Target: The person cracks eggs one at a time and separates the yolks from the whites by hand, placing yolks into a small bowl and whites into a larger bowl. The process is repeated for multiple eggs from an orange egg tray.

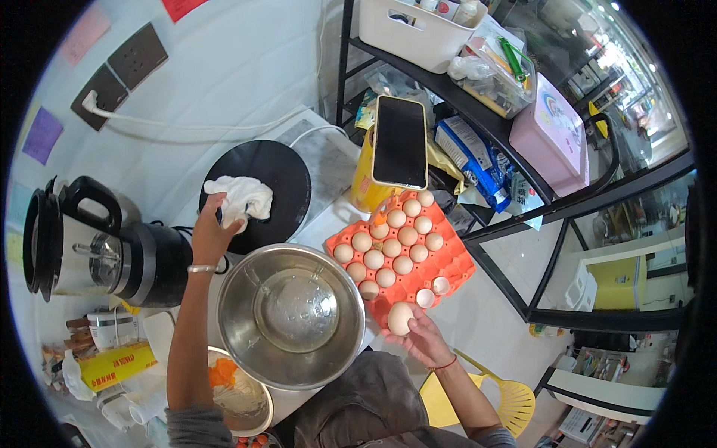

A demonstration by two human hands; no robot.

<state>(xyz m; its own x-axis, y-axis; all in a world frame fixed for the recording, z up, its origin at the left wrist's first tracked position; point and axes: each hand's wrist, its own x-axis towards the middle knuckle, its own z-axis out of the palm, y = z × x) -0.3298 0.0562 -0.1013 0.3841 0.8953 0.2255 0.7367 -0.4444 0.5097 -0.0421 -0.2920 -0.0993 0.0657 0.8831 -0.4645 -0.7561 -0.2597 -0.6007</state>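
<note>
A whole egg [400,319] is held in my right hand [427,343], just over the near edge of an orange egg tray [456,267]. Several eggs fill cups of this tray, and empty eggshell halves [425,298] sit at its near right. My left hand [212,239] grips a crumpled white cloth [246,196] lying on a round black plate [288,179]; its fingers are partly hidden. Between my hands stands a large steel bowl [350,336] with clear egg white [294,313] at the bottom. A smaller bowl [263,417] below it contains orange yolk [223,372] and a pale substance.
A blender [151,263] lies at the left in this view. Behind the tray, a phone [399,143] leans by a yellow container [363,182]. A black shelf [431,81] carries bins and a pink box [552,137]. A yellow chair [510,400] stands near my right arm.
</note>
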